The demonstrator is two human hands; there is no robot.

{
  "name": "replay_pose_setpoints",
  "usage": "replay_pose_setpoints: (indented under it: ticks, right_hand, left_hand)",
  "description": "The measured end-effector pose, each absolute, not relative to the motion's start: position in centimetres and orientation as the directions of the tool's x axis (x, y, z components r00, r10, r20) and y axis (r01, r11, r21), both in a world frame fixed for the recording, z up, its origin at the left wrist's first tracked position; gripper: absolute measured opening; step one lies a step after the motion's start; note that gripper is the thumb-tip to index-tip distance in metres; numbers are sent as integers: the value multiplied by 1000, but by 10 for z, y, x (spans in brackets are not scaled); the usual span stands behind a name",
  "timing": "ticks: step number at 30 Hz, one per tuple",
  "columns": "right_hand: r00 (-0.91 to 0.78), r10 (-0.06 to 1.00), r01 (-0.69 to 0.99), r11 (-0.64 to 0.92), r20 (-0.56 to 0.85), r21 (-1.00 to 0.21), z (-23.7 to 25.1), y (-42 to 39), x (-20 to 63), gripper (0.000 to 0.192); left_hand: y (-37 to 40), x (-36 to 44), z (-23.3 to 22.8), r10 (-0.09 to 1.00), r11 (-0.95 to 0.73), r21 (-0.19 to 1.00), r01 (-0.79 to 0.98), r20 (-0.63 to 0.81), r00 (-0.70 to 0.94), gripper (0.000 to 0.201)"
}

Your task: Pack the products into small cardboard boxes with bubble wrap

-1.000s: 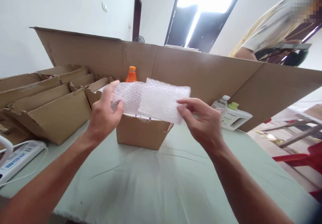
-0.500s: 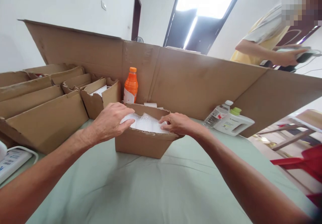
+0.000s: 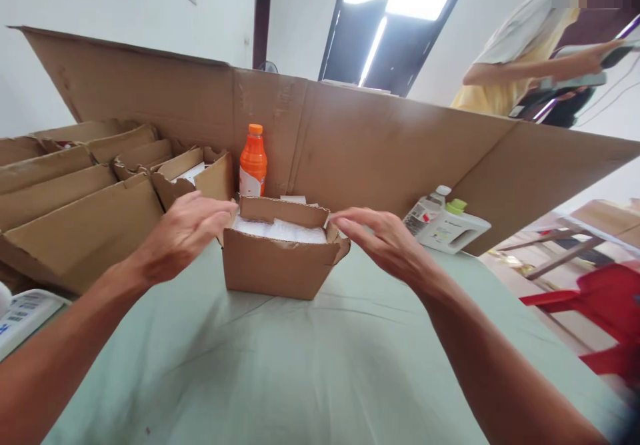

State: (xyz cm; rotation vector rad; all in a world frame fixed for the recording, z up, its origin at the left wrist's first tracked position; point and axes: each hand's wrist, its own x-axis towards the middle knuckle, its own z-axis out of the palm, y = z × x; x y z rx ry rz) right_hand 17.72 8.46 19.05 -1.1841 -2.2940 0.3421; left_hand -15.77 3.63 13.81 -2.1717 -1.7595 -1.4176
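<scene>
A small open cardboard box (image 3: pixel 280 268) sits in the middle of a table (image 3: pixel 300 378) covered with a smooth, pale green cloth that shows soft fold creases. The box is brown corrugated card with ragged, torn flap edges. Inside it, just below the rim, lies a layer of white bubble wrap (image 3: pixel 280 230), lumpy and translucent.

The person's left hand (image 3: pixel 183 235) hovers just beside the box's left corner, palm turned inward, fingers (image 3: pixel 220 206) loosely spread and holding nothing; whether the fingertips touch the card cannot be told. The right hand (image 3: pixel 385 242) is near the box's right corner, likewise spread open and empty, its fingertips just above the bent right flap. Both bare forearms reach in from the bottom of the view.

Behind the box stands an orange plastic bottle (image 3: pixel 253 163) with an orange cap and a pale label, upright against a tall wall of flattened brown cardboard (image 3: pixel 390 152) that runs across the back of the table. To the left is a row of long, open cardboard boxes (image 3: pixel 85 218) with rough edges, one holding something white. At the far left edge lies a white power strip (image 3: pixel 23 312). To the right of the small box, a clear plastic bottle (image 3: pixel 425 213) with a white cap leans beside a white rectangular jug with a green cap (image 3: pixel 453 228).

Beyond the cardboard wall, another person in a yellow and white top (image 3: pixel 520 52) stands at upper right, arm stretched out. A red plastic chair (image 3: pixel 595 312) is at the right edge.
</scene>
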Motion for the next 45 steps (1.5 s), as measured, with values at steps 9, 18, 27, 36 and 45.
replay_pose_setpoints:
  ticks: [9,18,27,36,45]
  right_hand:
    - [-222,965,684,256,140,-683,50,70,192,48]
    - [-319,945,640,268,67,-720,40,87,192,44]
    - [-649,729,269,485,216,-832,20,129,-5,56]
    - [-686,689,397,623,232,-674,-33,104,-89,84]
    - [-739,647,474,699,190,-536,-28,99,-87,80]
  left_hand:
    - [26,-127,38,929,-131,922,364,242,-279,67]
    - [-57,-70,13,905,-147,941,305,252,-342,67]
    - [-108,-134,-31,638,-35,957,286,242,-731,74]
    - [-59,-181,-26,568,-9,916,400,334,-752,82]
    - [-51,-176,-34,543,29,925,380,304,-783,82]
